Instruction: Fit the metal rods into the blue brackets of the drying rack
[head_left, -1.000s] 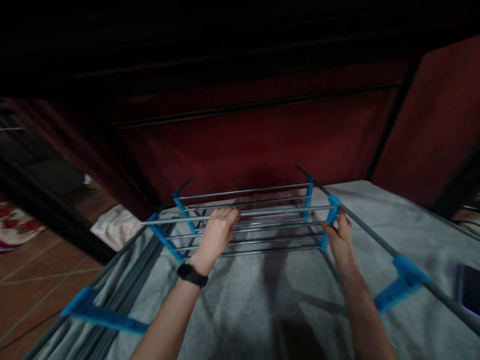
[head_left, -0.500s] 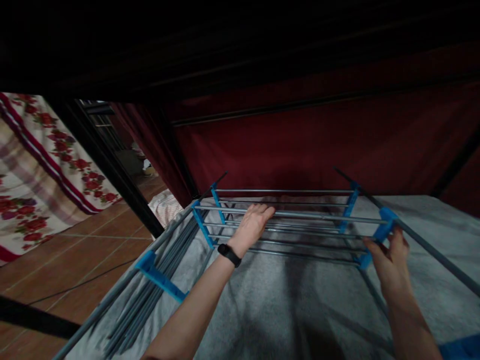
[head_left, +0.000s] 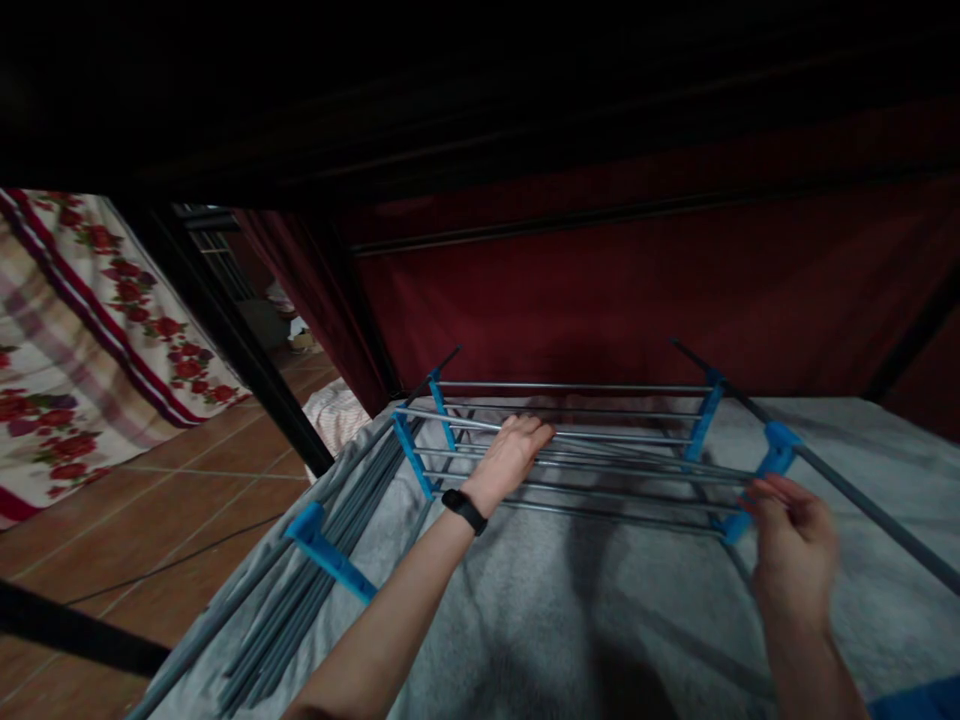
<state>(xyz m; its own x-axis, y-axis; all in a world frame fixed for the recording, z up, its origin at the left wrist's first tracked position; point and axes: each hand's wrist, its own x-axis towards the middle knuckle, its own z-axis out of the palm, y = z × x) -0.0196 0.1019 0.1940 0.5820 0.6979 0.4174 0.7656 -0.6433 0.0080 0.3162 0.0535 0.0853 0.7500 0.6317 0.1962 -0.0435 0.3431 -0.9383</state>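
A grey metal drying rack (head_left: 570,465) with blue plastic joints lies on a grey towel (head_left: 540,610). My left hand (head_left: 514,455), with a black band at the wrist, is curled over one of the rack's thin rods near the middle. My right hand (head_left: 795,540) is at the rack's right end. Its fingers pinch the end of a rod beside a blue joint (head_left: 776,450). That rod runs slanted across the others, its right end lower than the joint.
A dark red fabric wall (head_left: 637,290) stands right behind the rack. A loose bundle of grey rods with a blue bracket (head_left: 326,545) lies along the towel's left edge. Left of it are tiled floor (head_left: 150,500), a black post and a flowered cloth (head_left: 82,330).
My right hand has come off the blue joint and drawn back toward me with the rod end, which now slants. My left hand has stayed on the rods.
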